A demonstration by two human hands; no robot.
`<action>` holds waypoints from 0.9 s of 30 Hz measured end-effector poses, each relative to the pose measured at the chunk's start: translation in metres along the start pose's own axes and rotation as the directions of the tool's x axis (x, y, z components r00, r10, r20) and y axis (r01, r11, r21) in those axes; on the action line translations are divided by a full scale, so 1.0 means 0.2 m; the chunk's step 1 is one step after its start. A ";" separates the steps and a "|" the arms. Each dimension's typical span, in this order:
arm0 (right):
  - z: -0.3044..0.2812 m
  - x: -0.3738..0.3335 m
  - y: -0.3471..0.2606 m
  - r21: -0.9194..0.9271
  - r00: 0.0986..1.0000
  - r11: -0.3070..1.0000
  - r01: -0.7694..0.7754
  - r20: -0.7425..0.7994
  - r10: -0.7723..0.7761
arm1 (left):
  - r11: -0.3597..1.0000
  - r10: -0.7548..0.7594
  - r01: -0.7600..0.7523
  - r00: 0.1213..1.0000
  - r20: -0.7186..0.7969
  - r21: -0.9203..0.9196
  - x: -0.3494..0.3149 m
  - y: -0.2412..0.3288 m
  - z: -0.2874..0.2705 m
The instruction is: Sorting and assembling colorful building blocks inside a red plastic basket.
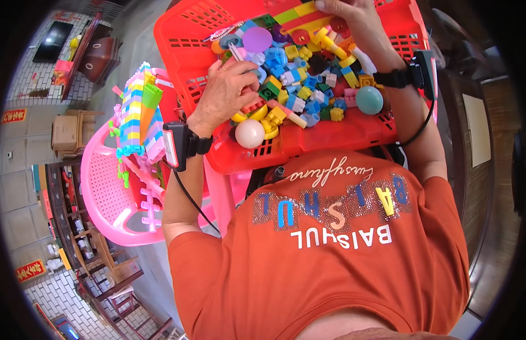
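Observation:
A red plastic basket [217,156] full of toy building blocks [297,85] stands in front of me. At its far right side, my right hand [356,17] grips a block-built toy [297,14] of yellow, green and red pieces with red round wheels under it. Over the left part of the blocks, my left hand [232,85] has its fingers bent inward. A thin pale piece [234,52] sticks up at its fingertips; whether it is held is hard to see. Below that hand lie a white ball [250,134] and several yellow pieces [272,119].
On the left, a pink plastic chair [104,209] carries a tall structure of pastel blocks [139,113]. A teal ball [369,100] and a purple disc [257,39] lie among the blocks. Cables hang from the devices on both wrists. Wooden shelves [76,215] and a cardboard box [66,133] stand farther left.

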State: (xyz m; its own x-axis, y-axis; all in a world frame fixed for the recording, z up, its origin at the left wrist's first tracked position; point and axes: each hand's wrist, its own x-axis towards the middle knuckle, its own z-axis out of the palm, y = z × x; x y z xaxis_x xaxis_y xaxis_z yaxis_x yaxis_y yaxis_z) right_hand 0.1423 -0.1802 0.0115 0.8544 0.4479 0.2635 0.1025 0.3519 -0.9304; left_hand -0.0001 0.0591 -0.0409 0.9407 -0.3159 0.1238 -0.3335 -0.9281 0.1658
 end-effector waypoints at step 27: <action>-0.34 0.22 0.19 -0.356 0.989 0.926 0.129 -0.017 -0.144 | 0.879 -0.476 0.281 0.481 -0.736 -0.385 0.27 -0.13 -0.14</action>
State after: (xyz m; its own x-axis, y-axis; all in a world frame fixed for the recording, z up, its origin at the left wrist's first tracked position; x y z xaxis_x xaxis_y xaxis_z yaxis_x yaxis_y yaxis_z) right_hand 0.2187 -0.2029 -0.0297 0.8394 0.3780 0.3905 0.3863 0.0906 -0.9179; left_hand 0.0576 0.0726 -0.0114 0.5648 0.4353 0.7011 -0.0532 -0.8286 0.5574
